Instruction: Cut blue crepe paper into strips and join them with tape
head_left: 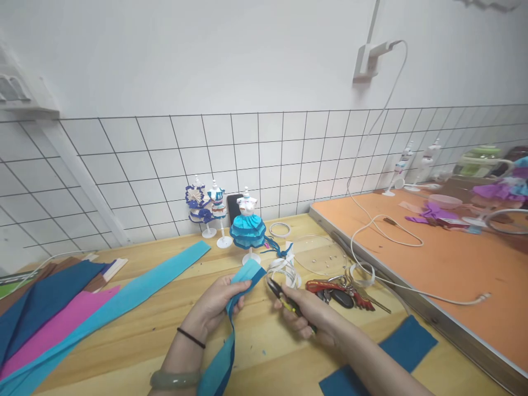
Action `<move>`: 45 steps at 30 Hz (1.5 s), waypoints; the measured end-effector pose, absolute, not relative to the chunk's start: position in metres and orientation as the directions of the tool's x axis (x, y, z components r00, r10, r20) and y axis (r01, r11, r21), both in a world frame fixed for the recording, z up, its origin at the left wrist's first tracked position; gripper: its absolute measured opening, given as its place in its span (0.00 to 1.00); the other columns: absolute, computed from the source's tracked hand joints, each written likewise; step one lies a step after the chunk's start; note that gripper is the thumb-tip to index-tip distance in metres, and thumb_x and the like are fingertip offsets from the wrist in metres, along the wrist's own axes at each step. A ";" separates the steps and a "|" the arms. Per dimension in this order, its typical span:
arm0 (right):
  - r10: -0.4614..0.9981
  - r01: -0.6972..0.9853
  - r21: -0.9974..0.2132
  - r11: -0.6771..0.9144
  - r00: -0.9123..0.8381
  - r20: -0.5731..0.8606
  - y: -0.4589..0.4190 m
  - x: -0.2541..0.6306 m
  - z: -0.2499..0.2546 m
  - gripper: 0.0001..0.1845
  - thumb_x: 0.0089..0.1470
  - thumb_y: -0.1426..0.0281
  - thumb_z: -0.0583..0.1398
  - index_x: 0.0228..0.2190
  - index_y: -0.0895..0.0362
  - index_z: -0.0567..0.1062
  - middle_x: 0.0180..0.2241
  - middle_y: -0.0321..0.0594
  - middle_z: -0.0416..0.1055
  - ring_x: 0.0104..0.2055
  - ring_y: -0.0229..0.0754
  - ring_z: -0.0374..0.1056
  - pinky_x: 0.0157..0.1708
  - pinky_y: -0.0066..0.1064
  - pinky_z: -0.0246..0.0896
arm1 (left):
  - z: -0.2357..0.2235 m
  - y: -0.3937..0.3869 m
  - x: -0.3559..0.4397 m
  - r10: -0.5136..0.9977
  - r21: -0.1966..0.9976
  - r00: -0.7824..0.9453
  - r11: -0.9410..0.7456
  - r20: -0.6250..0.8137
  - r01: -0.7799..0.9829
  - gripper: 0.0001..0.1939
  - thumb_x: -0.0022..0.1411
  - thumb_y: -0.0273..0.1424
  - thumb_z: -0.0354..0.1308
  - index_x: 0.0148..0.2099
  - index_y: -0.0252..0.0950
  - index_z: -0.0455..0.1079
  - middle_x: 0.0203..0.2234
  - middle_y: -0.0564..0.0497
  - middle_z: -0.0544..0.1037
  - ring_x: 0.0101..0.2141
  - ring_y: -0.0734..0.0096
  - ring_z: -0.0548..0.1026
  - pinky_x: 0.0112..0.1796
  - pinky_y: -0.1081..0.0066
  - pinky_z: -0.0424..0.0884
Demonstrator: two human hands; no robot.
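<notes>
The left hand (218, 302) is pinched shut on a long strip of light blue crepe paper backed with a darker blue layer (243, 283), thumb on top and fingers beneath, gripping just short of its free end. From there the strip droops over the wrist and trails down toward the near edge of the pale wooden tabletop (165, 330). The right hand (305, 316) is curled closed around a small pair of scissors with black and yellow handles (278, 292), blades pointing at the strip's end, just beside it — whether they touch the paper I cannot tell.

That paper looks feather-light, limp and easy to tear or crease; I'd judge it wants a gentle pinch close to the working end, much as it is held now, so the tip stays taut.

Taking the little mannequin in the tiered turquoise paper dress (247, 228) as the marker: the hands work just in front of it. Two smaller dressed mannequins (206, 206) stand to its left against the white tiled wall (144, 159). A coil of white ribbon (284, 272) and a bunch of keys with a red fob (342, 291) lie in front and to its right. Far to its left, sheets of dark blue and pink paper (53, 313) fan out. To its right — an orange-topped table (433, 264) with a white cable across it.
</notes>
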State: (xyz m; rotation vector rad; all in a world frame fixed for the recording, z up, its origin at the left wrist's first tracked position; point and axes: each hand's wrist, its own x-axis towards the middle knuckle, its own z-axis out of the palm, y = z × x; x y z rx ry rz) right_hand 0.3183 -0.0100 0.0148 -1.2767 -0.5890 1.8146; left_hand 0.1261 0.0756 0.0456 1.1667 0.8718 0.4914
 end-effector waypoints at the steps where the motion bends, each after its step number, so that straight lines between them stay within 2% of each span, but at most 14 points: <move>1: 0.830 -0.298 -0.776 -0.555 -0.133 -0.542 -0.011 0.317 0.013 0.20 0.57 0.56 0.50 0.29 0.60 0.68 0.13 0.26 0.55 0.09 0.24 0.40 0.08 0.17 0.29 | 0.051 0.073 0.127 0.744 0.942 0.593 0.326 -0.307 0.078 0.17 0.43 0.39 0.65 0.25 0.35 0.62 0.12 0.57 0.68 0.13 0.82 0.61 0.17 0.79 0.53; 5: 0.833 -0.129 -0.824 -0.552 -0.110 -0.542 -0.015 0.318 0.013 0.19 0.56 0.55 0.50 0.32 0.59 0.69 0.14 0.27 0.57 0.08 0.23 0.40 0.07 0.16 0.29 | 0.065 0.066 0.129 0.757 0.973 0.632 0.228 -0.168 -0.015 0.15 0.47 0.39 0.63 0.31 0.32 0.68 0.25 0.49 0.76 0.24 0.76 0.70 0.26 0.76 0.63; 8: 0.823 -0.015 -0.828 -0.560 -0.127 -0.554 -0.015 0.325 0.019 0.22 0.57 0.55 0.48 0.33 0.59 0.70 0.15 0.27 0.56 0.09 0.24 0.40 0.07 0.16 0.32 | 0.057 0.065 0.136 0.752 0.984 0.651 0.171 -0.099 -0.048 0.18 0.49 0.39 0.62 0.38 0.31 0.70 0.33 0.45 0.76 0.33 0.68 0.72 0.32 0.73 0.65; 11: 0.816 0.142 -0.824 -0.549 -0.122 -0.565 -0.018 0.331 0.026 0.22 0.55 0.54 0.50 0.31 0.59 0.72 0.14 0.28 0.57 0.08 0.25 0.44 0.07 0.17 0.34 | 0.035 0.063 0.149 0.752 0.985 0.652 0.167 -0.097 -0.046 0.21 0.49 0.40 0.62 0.42 0.32 0.69 0.38 0.44 0.76 0.39 0.63 0.71 0.37 0.71 0.64; 15: 0.829 0.327 -0.800 -0.502 -0.082 -0.554 -0.023 0.337 0.029 0.22 0.50 0.52 0.55 0.26 0.59 0.72 0.12 0.32 0.61 0.10 0.28 0.51 0.07 0.19 0.41 | 0.011 0.057 0.166 0.700 0.986 0.705 0.169 -0.115 -0.007 0.19 0.51 0.40 0.59 0.43 0.33 0.69 0.40 0.44 0.75 0.43 0.62 0.70 0.39 0.69 0.64; 19: 0.872 0.424 -0.794 -0.435 -0.023 -0.489 -0.030 0.348 0.032 0.20 0.49 0.54 0.57 0.20 0.58 0.70 0.12 0.34 0.62 0.12 0.32 0.54 0.10 0.22 0.44 | 0.007 0.053 0.174 0.702 0.993 0.703 0.108 -0.116 0.056 0.13 0.53 0.35 0.57 0.40 0.34 0.70 0.36 0.48 0.75 0.40 0.64 0.70 0.40 0.68 0.62; 22: 0.906 0.439 -0.817 -0.375 -0.012 -0.423 -0.038 0.357 0.037 0.17 0.49 0.58 0.59 0.18 0.56 0.69 0.13 0.34 0.62 0.14 0.33 0.55 0.12 0.25 0.43 | 0.008 0.052 0.175 0.726 0.992 0.678 0.052 -0.115 0.112 0.09 0.53 0.34 0.56 0.35 0.34 0.71 0.31 0.50 0.75 0.36 0.65 0.69 0.38 0.69 0.62; 25: 0.921 0.438 -0.831 -0.341 -0.022 -0.389 -0.044 0.364 0.044 0.13 0.48 0.62 0.60 0.18 0.55 0.71 0.15 0.34 0.61 0.16 0.33 0.55 0.14 0.25 0.44 | 0.009 0.052 0.175 0.742 0.990 0.664 -0.001 -0.095 0.142 0.07 0.52 0.33 0.56 0.32 0.35 0.72 0.31 0.50 0.74 0.36 0.64 0.69 0.39 0.69 0.61; 29: 0.901 0.467 -0.792 -0.393 0.020 -0.434 -0.048 0.376 0.055 0.17 0.49 0.56 0.58 0.21 0.56 0.74 0.13 0.33 0.58 0.13 0.31 0.49 0.12 0.25 0.41 | 0.010 0.052 0.176 0.745 0.987 0.665 -0.057 -0.060 0.153 0.07 0.52 0.31 0.55 0.33 0.36 0.72 0.33 0.50 0.75 0.39 0.63 0.68 0.42 0.69 0.60; 32: 0.893 0.471 -0.775 -0.421 0.063 -0.446 -0.052 0.394 0.065 0.23 0.48 0.50 0.56 0.24 0.57 0.74 0.13 0.32 0.56 0.13 0.30 0.46 0.10 0.24 0.35 | 0.009 0.053 0.177 0.739 0.983 0.672 -0.073 -0.059 0.167 0.08 0.52 0.31 0.54 0.33 0.35 0.72 0.31 0.49 0.75 0.38 0.63 0.69 0.41 0.69 0.62; 36: 0.926 0.416 -0.829 -0.374 0.118 -0.358 -0.051 0.406 0.073 0.26 0.49 0.47 0.52 0.24 0.58 0.70 0.14 0.28 0.51 0.13 0.28 0.40 0.11 0.24 0.29 | 0.008 0.054 0.177 0.725 0.979 0.686 -0.094 -0.057 0.181 0.08 0.52 0.30 0.53 0.32 0.35 0.72 0.30 0.50 0.75 0.35 0.64 0.69 0.39 0.69 0.62; 39: 0.969 0.368 -0.897 -0.244 0.131 -0.210 -0.039 0.391 0.064 0.21 0.48 0.51 0.57 0.26 0.58 0.67 0.19 0.31 0.59 0.17 0.29 0.49 0.14 0.23 0.40 | 0.013 0.053 0.176 0.699 0.977 0.714 -0.126 -0.038 0.175 0.10 0.52 0.28 0.51 0.33 0.35 0.73 0.32 0.51 0.75 0.37 0.64 0.69 0.42 0.69 0.61; 42: 0.992 0.309 -0.943 -0.124 0.070 -0.107 -0.026 0.363 0.048 0.18 0.41 0.60 0.64 0.30 0.57 0.65 0.26 0.33 0.66 0.26 0.33 0.59 0.23 0.23 0.53 | 0.021 0.050 0.175 0.648 0.976 0.762 -0.156 -0.014 0.150 0.11 0.52 0.27 0.49 0.34 0.37 0.73 0.34 0.52 0.75 0.40 0.65 0.69 0.45 0.70 0.60; 45: 0.995 0.255 -0.962 -0.101 0.006 -0.103 -0.018 0.345 0.036 0.17 0.40 0.65 0.64 0.29 0.56 0.62 0.22 0.30 0.65 0.24 0.33 0.60 0.25 0.24 0.55 | 0.027 0.047 0.172 0.613 0.976 0.790 -0.170 -0.002 0.135 0.11 0.52 0.26 0.49 0.34 0.37 0.73 0.35 0.54 0.74 0.41 0.66 0.68 0.46 0.71 0.59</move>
